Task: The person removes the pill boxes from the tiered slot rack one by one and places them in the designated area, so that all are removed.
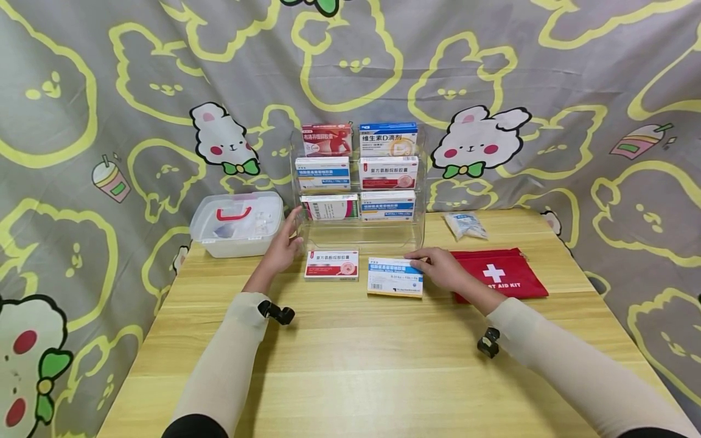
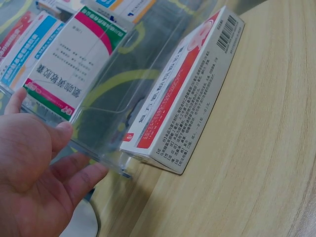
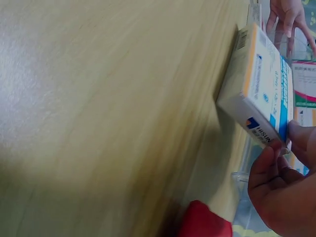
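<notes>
My right hand (image 1: 440, 267) pinches a blue-and-white medicine box (image 1: 394, 285) by its right end. The right wrist view shows thumb and fingertips at one corner of this box (image 3: 266, 94), which is tilted with its lower side towards the table. At the left side of the clear tiered display stand (image 1: 361, 234), my left hand (image 1: 282, 246) has its fingers spread, with fingertips against the stand's edge in the left wrist view. A red-and-white medicine box (image 1: 331, 266) leans at the front of the stand, left of the held box. Several more medicine boxes fill the upper tiers.
Left of the stand is a lidded clear plastic case (image 1: 238, 225) with a red handle. A red first aid pouch (image 1: 501, 274) lies beside my right hand, partly behind it. Farther back is a small clear packet (image 1: 465, 225). A patterned curtain (image 1: 350, 73) hangs behind the table.
</notes>
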The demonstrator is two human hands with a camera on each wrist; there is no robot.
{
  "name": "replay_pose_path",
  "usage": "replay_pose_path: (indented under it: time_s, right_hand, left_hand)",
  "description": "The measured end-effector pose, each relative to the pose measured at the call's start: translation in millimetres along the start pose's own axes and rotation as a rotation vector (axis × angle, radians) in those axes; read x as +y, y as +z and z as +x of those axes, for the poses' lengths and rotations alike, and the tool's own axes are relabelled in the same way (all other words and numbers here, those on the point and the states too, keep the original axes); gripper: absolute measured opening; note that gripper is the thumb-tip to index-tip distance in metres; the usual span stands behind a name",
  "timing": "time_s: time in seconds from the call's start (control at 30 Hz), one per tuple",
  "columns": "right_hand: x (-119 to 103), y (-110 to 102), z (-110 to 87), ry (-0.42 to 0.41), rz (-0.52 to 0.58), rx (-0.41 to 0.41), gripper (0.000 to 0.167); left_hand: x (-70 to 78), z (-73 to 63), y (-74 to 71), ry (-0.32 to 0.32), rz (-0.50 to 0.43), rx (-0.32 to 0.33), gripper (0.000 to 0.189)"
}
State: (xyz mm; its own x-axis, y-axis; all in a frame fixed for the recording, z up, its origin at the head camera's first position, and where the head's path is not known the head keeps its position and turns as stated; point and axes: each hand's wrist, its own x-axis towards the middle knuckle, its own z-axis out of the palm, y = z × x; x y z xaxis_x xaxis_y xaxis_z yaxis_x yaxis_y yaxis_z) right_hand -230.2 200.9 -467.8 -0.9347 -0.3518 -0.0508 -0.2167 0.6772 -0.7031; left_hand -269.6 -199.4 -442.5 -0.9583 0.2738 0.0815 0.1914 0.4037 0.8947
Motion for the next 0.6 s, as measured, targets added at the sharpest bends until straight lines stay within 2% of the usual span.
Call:
replay_pose_path:
  time_s: [0.23, 0.6]
  right_hand:
    - [9.7, 2.4, 3.8, 0.028, 0.055, -0.041, 0.039]
    - [15.5, 10.6, 13.1, 0.009, 0.013, -0.071, 0.038]
  left_hand:
    - [0.6, -0.4, 0.2, -0.010, -0.013, 0.000, 0.080]
    - [0.5, -0.5, -0.1, -0.006, -0.007, -0.001, 0.079]
